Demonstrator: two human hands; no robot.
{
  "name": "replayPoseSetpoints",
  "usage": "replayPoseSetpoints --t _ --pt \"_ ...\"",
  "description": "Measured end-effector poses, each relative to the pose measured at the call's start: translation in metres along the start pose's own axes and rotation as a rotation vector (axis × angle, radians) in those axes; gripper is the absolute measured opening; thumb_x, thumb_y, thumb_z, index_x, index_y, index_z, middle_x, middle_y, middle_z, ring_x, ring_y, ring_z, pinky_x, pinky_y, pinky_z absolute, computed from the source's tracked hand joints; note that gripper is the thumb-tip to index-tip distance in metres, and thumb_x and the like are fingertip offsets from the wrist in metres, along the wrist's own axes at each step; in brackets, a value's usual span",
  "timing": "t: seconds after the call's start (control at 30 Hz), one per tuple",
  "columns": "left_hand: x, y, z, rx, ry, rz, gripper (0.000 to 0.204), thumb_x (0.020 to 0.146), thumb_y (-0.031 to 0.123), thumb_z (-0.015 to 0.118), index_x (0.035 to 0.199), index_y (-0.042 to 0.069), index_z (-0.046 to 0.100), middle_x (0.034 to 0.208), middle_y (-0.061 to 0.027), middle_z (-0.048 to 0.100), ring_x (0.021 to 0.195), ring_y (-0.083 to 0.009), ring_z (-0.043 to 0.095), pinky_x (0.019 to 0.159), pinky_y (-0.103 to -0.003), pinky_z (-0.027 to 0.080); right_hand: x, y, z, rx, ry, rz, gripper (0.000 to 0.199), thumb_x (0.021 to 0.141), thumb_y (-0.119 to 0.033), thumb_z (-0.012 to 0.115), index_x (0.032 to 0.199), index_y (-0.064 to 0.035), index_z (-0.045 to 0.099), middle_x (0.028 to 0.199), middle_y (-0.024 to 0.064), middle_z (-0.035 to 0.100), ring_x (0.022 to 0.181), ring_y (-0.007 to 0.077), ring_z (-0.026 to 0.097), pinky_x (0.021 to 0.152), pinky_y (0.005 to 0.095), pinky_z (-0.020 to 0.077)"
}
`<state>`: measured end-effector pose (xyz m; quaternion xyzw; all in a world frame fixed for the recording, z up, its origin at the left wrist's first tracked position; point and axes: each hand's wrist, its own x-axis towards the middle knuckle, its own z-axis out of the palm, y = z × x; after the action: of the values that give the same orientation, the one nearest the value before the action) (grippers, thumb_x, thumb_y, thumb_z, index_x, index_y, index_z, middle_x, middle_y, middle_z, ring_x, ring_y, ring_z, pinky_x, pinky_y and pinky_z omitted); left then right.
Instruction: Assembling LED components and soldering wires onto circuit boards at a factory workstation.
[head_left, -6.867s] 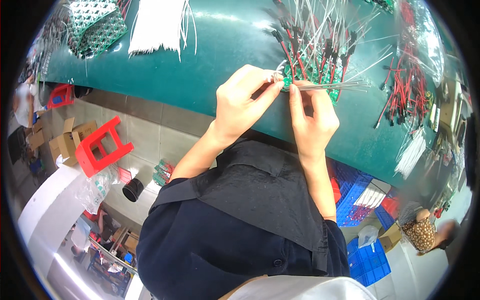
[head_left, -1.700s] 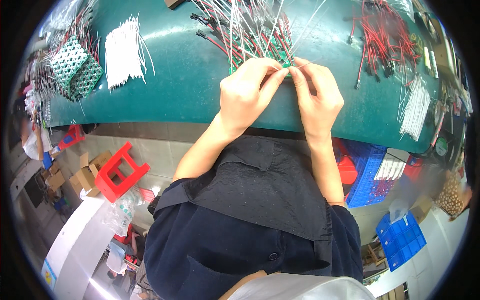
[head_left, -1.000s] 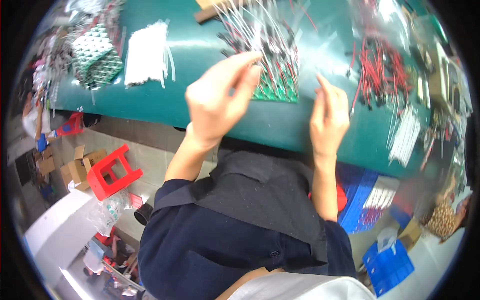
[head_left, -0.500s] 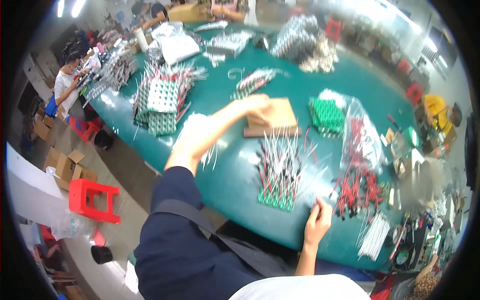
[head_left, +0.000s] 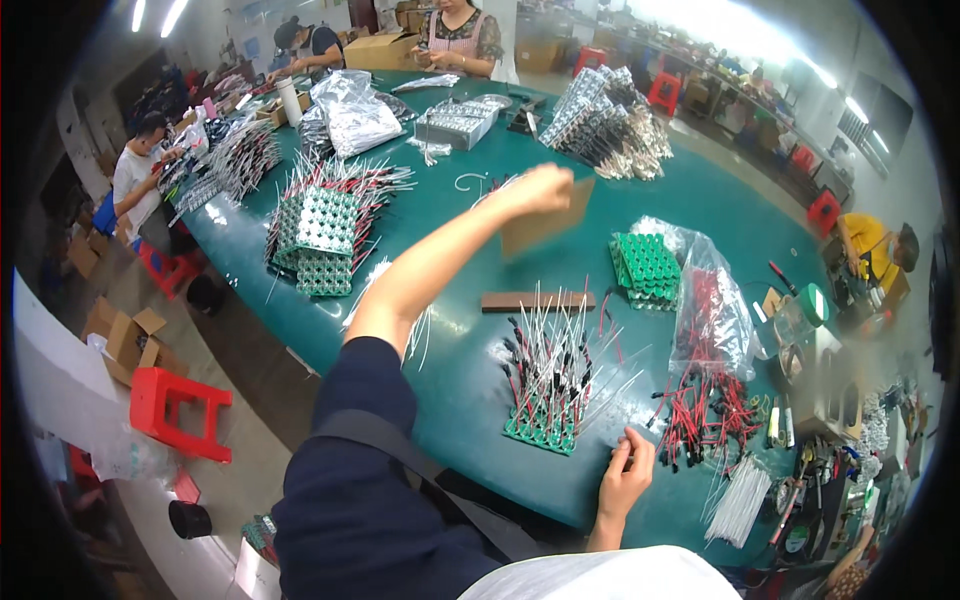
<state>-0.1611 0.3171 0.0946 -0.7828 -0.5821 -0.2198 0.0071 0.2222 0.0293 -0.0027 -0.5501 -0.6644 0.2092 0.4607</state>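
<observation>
My left hand (head_left: 540, 190) is stretched far out over the table, closed on the edge of a brown cardboard sheet (head_left: 545, 222), which is tilted up and blurred. Beneath it a dark brown bar (head_left: 538, 301) lies on the table. Closer to me stands a green circuit board panel (head_left: 540, 430) with many white, red and black wires (head_left: 550, 350) rising from it. My right hand (head_left: 625, 475) rests at the table's near edge, right of this panel. Its fingers are loosely bent and apart, and nothing shows in them.
Wired panels (head_left: 325, 225) are stacked at left. Green panels (head_left: 645, 268) lie at right by a plastic bag (head_left: 715, 310), red wires (head_left: 705, 415) and white wires (head_left: 740, 500). Several people work around; a red stool (head_left: 180, 410) stands on the floor.
My left hand has lifted the cardboard sheet off the brown bar, uncovering the bar. My right hand stays near the table edge, its fingers a little more bent.
</observation>
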Motion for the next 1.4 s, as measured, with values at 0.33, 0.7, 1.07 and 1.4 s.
replayPoseSetpoints --t 0.33,0.7,1.07,1.4 --pt "-0.243 0.245 -0.114 -0.351 -0.223 0.288 0.033 0.057 -0.005 0.069 0.089 0.004 0.065 0.080 -0.0073 0.062 0.070 -0.0255 0.062 0.059 -0.034 0.051 -0.014 -0.070 -0.034 0.325 -0.293 -0.372 0.062 0.082 -0.038 0.072 0.124 0.0034 0.052 0.096 0.0146 0.063 0.074 0.0240 0.056 0.066 0.0353 0.0470" --pt "-0.303 0.216 -0.041 -0.860 -0.312 -0.232 0.042 0.073 0.015 0.082 0.106 0.003 0.059 0.097 -0.0067 0.065 0.086 -0.0169 0.066 0.078 -0.031 0.051 -0.001 -0.039 -0.054 0.251 -0.381 -0.040 0.032 0.092 -0.025 0.065 0.098 0.0058 0.063 0.092 0.0145 0.066 0.086 0.0258 0.063 0.079 0.0317 0.0487" --pt "-0.265 0.161 0.038 -0.865 -0.125 -0.647 0.037 0.084 0.020 0.073 0.113 0.000 0.061 0.099 -0.0075 0.068 0.085 -0.0124 0.064 0.076 -0.028 0.052 0.083 -0.001 0.019 -0.060 -0.622 0.279 0.043 0.090 -0.031 0.068 0.116 0.0031 0.064 0.102 0.0085 0.071 0.091 0.0145 0.065 0.084 0.0292 0.0491" --pt "-0.269 0.148 0.004 -1.675 -0.212 -0.826 0.045 0.085 0.017 0.074 0.120 -0.007 0.059 0.113 -0.0092 0.065 0.100 -0.0130 0.061 0.087 -0.027 0.049 0.106 -0.001 0.026 0.758 -0.880 0.763 0.048 0.085 -0.021 0.074 0.124 0.0023 0.058 0.117 0.0090 0.065 0.106 0.0175 0.061 0.094 0.0351 0.0470"
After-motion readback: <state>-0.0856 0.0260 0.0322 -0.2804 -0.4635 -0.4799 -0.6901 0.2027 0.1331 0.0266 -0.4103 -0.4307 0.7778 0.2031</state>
